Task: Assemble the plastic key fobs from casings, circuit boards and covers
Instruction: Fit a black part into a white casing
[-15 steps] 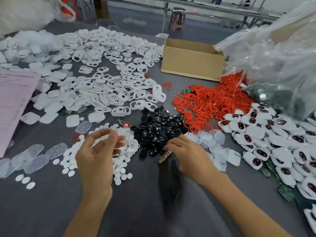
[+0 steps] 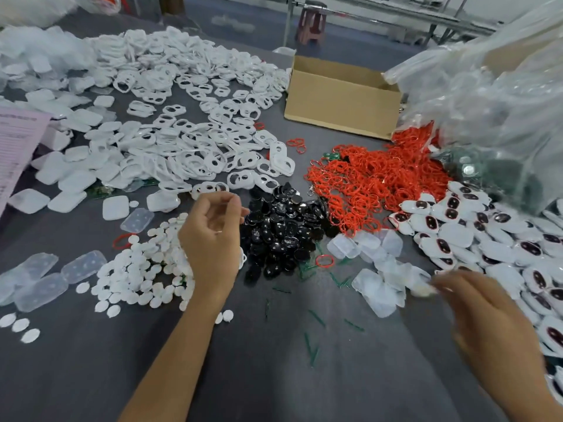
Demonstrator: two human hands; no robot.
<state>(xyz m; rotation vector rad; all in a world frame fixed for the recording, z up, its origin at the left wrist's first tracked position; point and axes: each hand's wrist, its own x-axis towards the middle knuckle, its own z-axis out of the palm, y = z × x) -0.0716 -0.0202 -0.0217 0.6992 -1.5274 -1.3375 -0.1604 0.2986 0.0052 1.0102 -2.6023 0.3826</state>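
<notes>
Head view: white holed plastic casings (image 2: 195,138) heaped far left on grey tabletop (image 2: 274,376). Left hand (image 2: 213,239) above white oval discs (image 2: 137,269), grip curled, contents unclear. Glossy black buttons (image 2: 283,226) just right. Clear rectangular covers (image 2: 377,281): likely light, stiff, slick; pinch by edges. Right hand (image 2: 493,318) blurred beside them, grip unreadable.

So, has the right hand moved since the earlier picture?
Yes. The right hand left the black pile and went right, to the clear covers.

Grey worktable (image 2: 274,376) — beyond it grey floor (image 2: 243,7), red-brown stool (image 2: 311,21), metal bench frames (image 2: 288,25).
</notes>
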